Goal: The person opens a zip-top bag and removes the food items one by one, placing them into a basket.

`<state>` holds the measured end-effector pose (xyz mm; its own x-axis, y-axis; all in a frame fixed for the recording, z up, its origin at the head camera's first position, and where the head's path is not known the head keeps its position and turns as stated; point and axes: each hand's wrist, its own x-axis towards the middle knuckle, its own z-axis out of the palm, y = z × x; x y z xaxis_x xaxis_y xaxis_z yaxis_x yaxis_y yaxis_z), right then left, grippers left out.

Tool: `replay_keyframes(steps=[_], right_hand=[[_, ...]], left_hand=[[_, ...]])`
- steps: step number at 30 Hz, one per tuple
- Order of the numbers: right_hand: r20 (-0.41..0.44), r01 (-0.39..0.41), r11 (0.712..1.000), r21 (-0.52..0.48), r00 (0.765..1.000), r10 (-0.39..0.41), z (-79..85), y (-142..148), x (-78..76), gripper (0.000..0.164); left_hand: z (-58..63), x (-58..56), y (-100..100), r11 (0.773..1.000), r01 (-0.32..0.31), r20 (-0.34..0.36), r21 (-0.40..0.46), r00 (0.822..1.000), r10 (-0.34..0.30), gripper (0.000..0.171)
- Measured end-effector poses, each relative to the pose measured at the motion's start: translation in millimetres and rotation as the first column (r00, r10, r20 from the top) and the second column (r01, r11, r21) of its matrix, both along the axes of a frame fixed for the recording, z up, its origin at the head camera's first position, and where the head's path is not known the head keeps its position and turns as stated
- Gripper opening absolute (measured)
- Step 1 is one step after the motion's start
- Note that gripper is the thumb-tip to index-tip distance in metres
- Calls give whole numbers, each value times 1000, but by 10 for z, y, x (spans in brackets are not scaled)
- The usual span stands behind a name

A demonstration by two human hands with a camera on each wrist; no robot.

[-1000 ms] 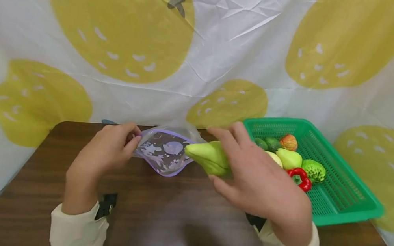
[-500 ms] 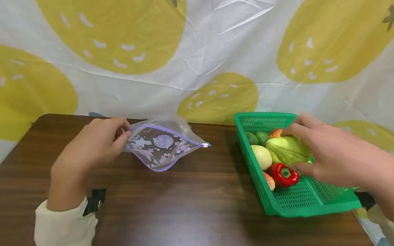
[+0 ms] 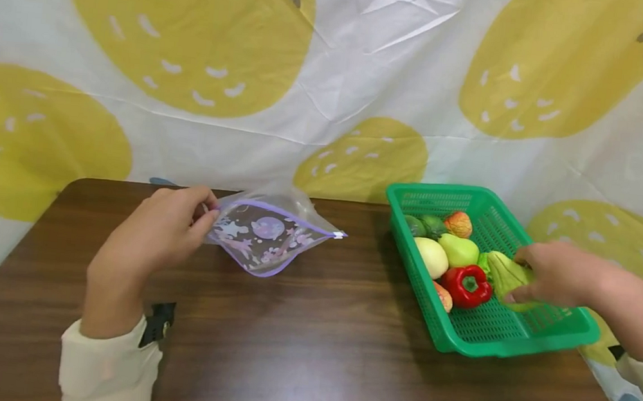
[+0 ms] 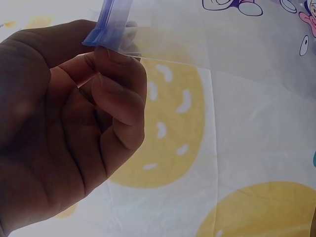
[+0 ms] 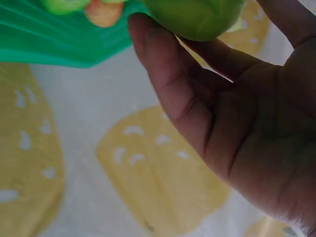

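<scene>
Between its thumb and fingers my left hand [image 3: 156, 230] pinches the left corner of a clear zip bag [image 3: 265, 230] with purple edges and sea-animal prints. The bag's mouth gapes, and its white slider [image 3: 338, 235] sits at the right end. In the left wrist view, the purple zip strip [image 4: 111, 24] shows at my fingertips. My right hand [image 3: 561, 278] holds a light green, ridged fruit [image 3: 503, 275] low in the green basket [image 3: 450, 342], beside a red bell pepper [image 3: 467, 285]. The right wrist view shows fingers curled under the fruit's rounded end [image 5: 197, 17].
Also in the basket are a green pear [image 3: 459, 250], a pale round fruit [image 3: 431, 257], dark green produce [image 3: 432, 226] and an orange-red fruit [image 3: 459, 224]. The brown table [image 3: 282, 364] meets a lemon-print cloth [image 3: 369, 69] at the back.
My right hand has carried the ridged fruit from beside the bag rightward to the basket, then down to its right part. My left hand keeps pinching the bag, whose slider end is now uncovered.
</scene>
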<state>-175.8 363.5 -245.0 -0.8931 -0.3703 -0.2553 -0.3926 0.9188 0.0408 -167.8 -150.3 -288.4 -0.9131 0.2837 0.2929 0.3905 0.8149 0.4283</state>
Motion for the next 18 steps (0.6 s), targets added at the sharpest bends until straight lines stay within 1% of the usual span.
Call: replay_keyframes(steps=[2, 4, 8, 10, 14, 18], right_hand=[[77, 19, 1000, -5, 997, -18, -101, 82, -43, 40], [129, 36, 999, -10, 991, -35, -198, 156, -84, 41], [157, 80, 997, 2, 984, -79, -339, 266, -139, 44], [192, 109, 994, -1, 976, -107, -384, 300, -159, 45], [290, 174, 985, -15, 943, -163, -471, 320, -186, 43], [348, 220, 975, -13, 916, -202, -560, 330, -213, 44]], left_hand=[[6, 6, -5, 1000, -3, 7, 2, 1000, 3, 18], [16, 9, -1, 1000, -5, 9, 3, 1000, 5, 18], [27, 5, 13, 1000, -11, 10, 1, 1000, 11, 17], [25, 1, 17, 1000, -11, 7, 1, 1000, 11, 17], [11, -4, 19, 1000, -8, -1, -5, 1000, 8, 17], [-9, -16, 22, 1000, -3, -7, -11, 1000, 3, 17]])
